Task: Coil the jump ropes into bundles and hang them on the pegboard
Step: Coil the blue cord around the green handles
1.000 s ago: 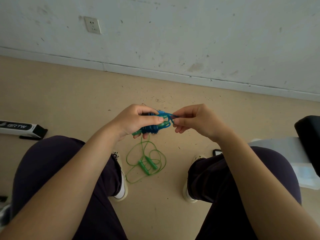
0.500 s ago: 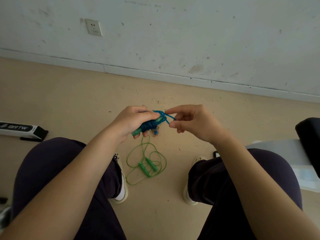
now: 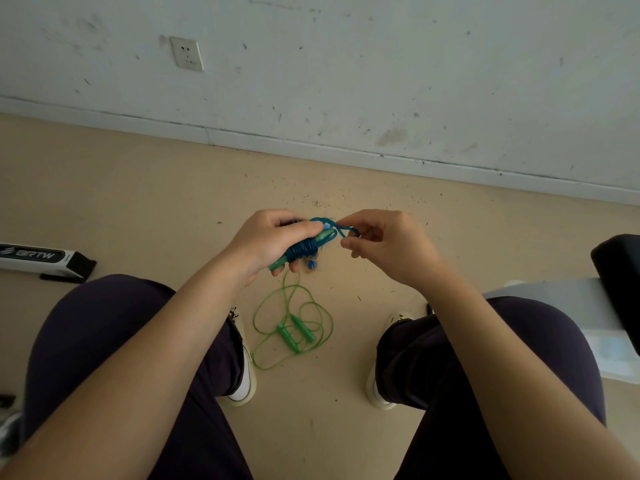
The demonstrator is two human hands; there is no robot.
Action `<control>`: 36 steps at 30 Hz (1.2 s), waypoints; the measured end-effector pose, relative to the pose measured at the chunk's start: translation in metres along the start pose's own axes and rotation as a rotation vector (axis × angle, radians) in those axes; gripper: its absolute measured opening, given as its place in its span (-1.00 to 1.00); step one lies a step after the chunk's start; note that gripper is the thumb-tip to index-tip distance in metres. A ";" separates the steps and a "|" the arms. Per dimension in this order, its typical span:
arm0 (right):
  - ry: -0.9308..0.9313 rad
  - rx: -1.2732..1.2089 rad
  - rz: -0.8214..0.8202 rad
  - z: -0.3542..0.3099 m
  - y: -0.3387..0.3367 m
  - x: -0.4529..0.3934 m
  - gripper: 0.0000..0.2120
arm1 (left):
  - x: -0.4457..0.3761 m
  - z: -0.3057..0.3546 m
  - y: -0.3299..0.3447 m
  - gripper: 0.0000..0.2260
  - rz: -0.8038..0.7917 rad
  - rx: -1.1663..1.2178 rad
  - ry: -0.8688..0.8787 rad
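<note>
A seated person winds a blue rope (image 3: 306,247) into a tight bundle at the centre of the frame, above the floor (image 3: 138,209) and between the knees. The left hand (image 3: 273,239) grips the bundle, its fingers (image 3: 304,230) curled round the wrapped coils with a green handle end poking out below the palm. The right hand (image 3: 384,242) pinches the rope's free blue loop just beside the bundle, thumb and forefinger pressed on the strand, the other fingers loosely curled.

A green rope (image 3: 292,329) lies uncoiled on the floor in the lower centre, between the shoes, its two handles side by side inside the loose loops. A wall socket (image 3: 186,53) sits at upper left and a black-and-white box (image 3: 38,258) at the left edge. No pegboard is in view.

The step in hand looks like securing the tail of the blue bundle. The next move probably calls for tucking or looping that end tight so the coils hold, before hanging it and turning to the green rope.
</note>
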State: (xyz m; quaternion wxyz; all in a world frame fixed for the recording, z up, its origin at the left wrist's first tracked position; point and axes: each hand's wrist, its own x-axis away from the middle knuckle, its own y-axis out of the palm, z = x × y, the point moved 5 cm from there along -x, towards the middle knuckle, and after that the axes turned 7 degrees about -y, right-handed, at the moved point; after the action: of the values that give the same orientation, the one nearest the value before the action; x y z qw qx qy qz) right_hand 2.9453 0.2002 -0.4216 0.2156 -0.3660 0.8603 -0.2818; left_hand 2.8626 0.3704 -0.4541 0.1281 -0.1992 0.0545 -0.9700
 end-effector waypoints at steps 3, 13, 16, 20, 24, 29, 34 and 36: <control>-0.004 0.107 0.031 0.001 -0.001 0.000 -0.85 | 0.002 0.002 0.003 -0.79 -0.009 -0.033 0.025; 0.171 -0.155 0.072 0.008 -0.005 -0.001 -0.93 | 0.003 0.001 0.006 -0.84 0.037 -0.164 0.042; 0.234 -0.433 0.109 0.008 -0.003 0.000 -0.94 | 0.003 0.002 0.009 -0.83 0.030 -0.233 0.062; 0.297 -0.551 0.123 0.006 0.005 0.002 -0.92 | 0.005 0.002 0.016 -0.87 -0.003 -0.211 0.098; 0.285 -0.504 0.207 0.006 0.005 0.002 -0.91 | 0.004 0.001 0.014 -0.85 -0.004 -0.151 0.108; 0.251 -0.482 0.293 0.002 0.006 0.002 -0.89 | 0.005 0.002 0.015 -0.83 -0.045 -0.066 0.137; 0.123 -0.281 0.332 -0.005 0.007 0.003 -0.85 | 0.004 -0.001 0.017 -0.86 -0.029 -0.097 0.081; 0.088 -0.157 0.327 -0.008 0.010 0.002 -0.88 | 0.004 -0.002 0.019 -0.87 -0.029 -0.126 0.088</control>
State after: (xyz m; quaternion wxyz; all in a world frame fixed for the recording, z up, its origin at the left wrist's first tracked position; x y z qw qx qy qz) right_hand 2.9343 0.2067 -0.4228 0.1917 -0.2243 0.9363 -0.1908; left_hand 2.8626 0.3506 -0.4572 0.0986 -0.1650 0.1179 -0.9742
